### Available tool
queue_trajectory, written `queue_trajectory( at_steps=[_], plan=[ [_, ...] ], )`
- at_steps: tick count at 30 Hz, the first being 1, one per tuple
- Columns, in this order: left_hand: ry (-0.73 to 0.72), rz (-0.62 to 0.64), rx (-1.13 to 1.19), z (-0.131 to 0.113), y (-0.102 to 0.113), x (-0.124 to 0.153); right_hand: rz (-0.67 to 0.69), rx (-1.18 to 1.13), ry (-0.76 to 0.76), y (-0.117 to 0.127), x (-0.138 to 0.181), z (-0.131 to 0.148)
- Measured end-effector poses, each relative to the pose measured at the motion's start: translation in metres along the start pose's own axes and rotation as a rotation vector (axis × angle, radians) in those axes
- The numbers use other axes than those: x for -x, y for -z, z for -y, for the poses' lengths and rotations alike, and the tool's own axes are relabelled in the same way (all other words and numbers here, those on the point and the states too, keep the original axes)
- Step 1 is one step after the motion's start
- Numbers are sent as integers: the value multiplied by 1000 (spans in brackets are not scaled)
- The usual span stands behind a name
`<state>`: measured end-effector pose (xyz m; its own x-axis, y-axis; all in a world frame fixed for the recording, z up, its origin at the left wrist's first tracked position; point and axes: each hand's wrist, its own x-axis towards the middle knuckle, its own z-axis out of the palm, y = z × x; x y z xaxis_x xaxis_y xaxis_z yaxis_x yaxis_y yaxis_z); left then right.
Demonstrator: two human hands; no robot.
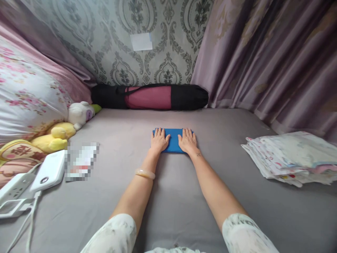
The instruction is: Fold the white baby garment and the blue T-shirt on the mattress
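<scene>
A flat blue rectangle that looks like folded cloth [174, 141] lies on the grey sheet [126, 196], straight ahead of me. My left hand [159, 141] rests flat on its left end, fingers stretched toward the wall and thumb pointing inward. On the right end, my right hand [187, 141] lies palm down in the same way. Between the two thumbs the blue surface shows. The underside of the blue thing and both palms are hidden.
A black and dark pink roll bag [149, 97] lies along the wall. At right sits a stack of folded patterned cloths [292, 154]. On the left are a white power bank [50, 170], a power strip [15, 188], cables, plush toys [59, 137] and a blurred-out item [81, 161].
</scene>
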<state>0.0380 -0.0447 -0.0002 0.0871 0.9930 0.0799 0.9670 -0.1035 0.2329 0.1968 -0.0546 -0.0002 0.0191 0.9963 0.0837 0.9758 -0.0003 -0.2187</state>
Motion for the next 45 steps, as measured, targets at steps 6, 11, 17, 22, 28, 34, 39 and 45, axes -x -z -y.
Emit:
queue_trajectory(
  at_steps=[6, 11, 17, 22, 28, 34, 39, 45],
  plan=[
    [9, 24, 20, 1, 2, -1, 10, -10, -3, 2, 0, 0],
    [-10, -69, -9, -7, 9, 4, -8, -12, 4, 8, 1, 5],
    [-96, -74, -27, -22, 2, 8, -35, 9, 106, 8, 6, 17],
    [-80, -17, -41, -20, -5, 7, 13, 22, 86, 3, 6, 18],
    [-89, -17, -7, -21, -3, 9, 16, 26, 89, 1, 5, 16],
    [-76, -79, 223, -14, 8, 3, 70, 40, 69, 9, 1, 23],
    [63, -195, 545, 8, 23, -7, 41, -8, 130, 8, -1, 48],
    [223, -255, 765, 38, 21, -13, 31, -24, 99, -11, 0, 58]
  ],
)
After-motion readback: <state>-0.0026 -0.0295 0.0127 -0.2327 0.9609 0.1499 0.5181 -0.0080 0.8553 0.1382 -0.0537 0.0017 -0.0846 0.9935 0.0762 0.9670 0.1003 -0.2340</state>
